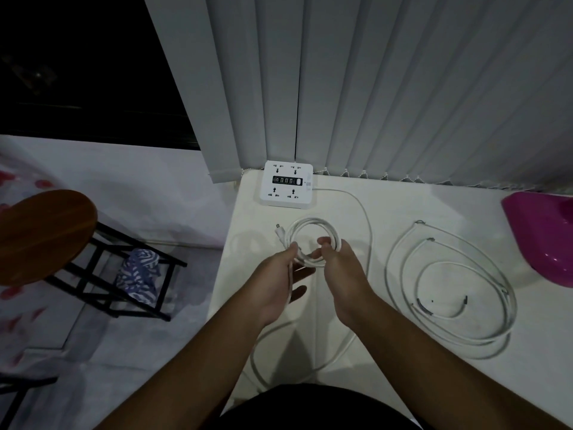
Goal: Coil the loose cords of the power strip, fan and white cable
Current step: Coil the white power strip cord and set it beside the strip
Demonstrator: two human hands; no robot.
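A square white power strip (286, 185) lies at the back left of the white table (387, 206). Its white cord (364, 212) runs right, down past my hands and loops near the table's front edge. Part of that cord is wound into a small coil (313, 226) with the plug (280, 231) sticking out at its left. My left hand (279, 283) pinches the coil's lower left, with a strand running down through the palm. My right hand (341, 274) grips the coil's lower right. A thin white cable (446, 293) lies in loose loops on the right. No fan is in view.
A pink plastic tub (542, 234) sits at the table's right edge. Vertical blinds (372, 88) hang behind the table. A wooden stool (46, 234) with a black frame and a striped cloth (139, 274) stands on the floor to the left.
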